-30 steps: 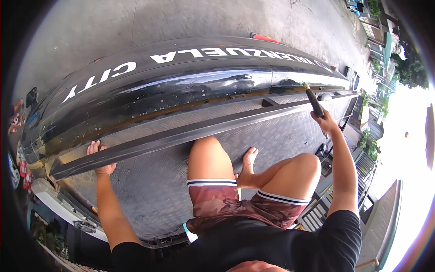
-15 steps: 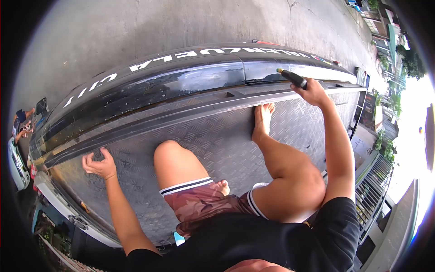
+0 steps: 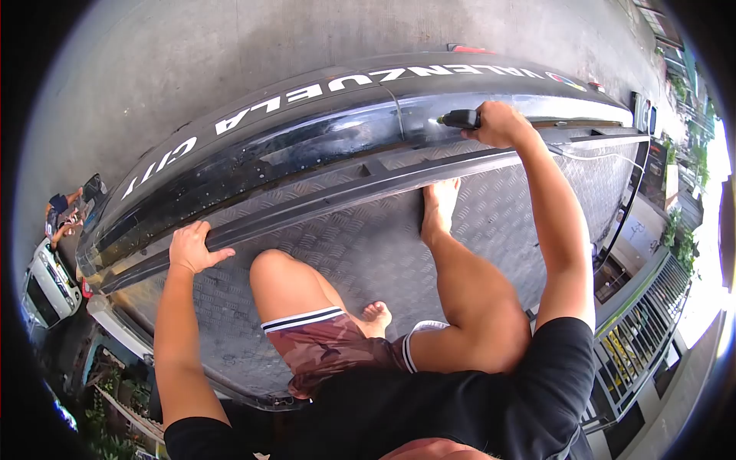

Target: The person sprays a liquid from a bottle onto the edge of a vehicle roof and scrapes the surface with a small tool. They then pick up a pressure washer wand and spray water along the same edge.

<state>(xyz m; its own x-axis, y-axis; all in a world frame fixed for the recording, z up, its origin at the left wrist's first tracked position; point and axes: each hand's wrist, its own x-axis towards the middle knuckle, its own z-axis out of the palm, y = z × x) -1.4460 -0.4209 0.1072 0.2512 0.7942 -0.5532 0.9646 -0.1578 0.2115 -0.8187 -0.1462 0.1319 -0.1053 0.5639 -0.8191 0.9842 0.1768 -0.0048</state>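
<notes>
My right hand (image 3: 500, 125) is wrapped round a black spray nozzle (image 3: 460, 119), its tip pointing left over the glossy black side panel (image 3: 307, 134) near a vertical seam. White lettering runs along that panel's outer face. On the dark metal rail (image 3: 307, 201) at the left rests my left hand (image 3: 196, 247), its fingers over the rail and its thumb stretched out to the right. A pale hose (image 3: 594, 156) lies beyond my right wrist, by the rail's right part.
My bare feet and legs are on the patterned metal floor (image 3: 345, 253) inside the rail. Grey pavement (image 3: 230, 46) lies beyond the panel. At far left are a person (image 3: 63, 211) and a white vehicle (image 3: 47, 284). A metal gate (image 3: 644, 330) stands at right.
My left hand has moved up and right onto the rail. My right hand and the nozzle have shifted left and up, closer to the panel's seam. The camera view has shifted a little.
</notes>
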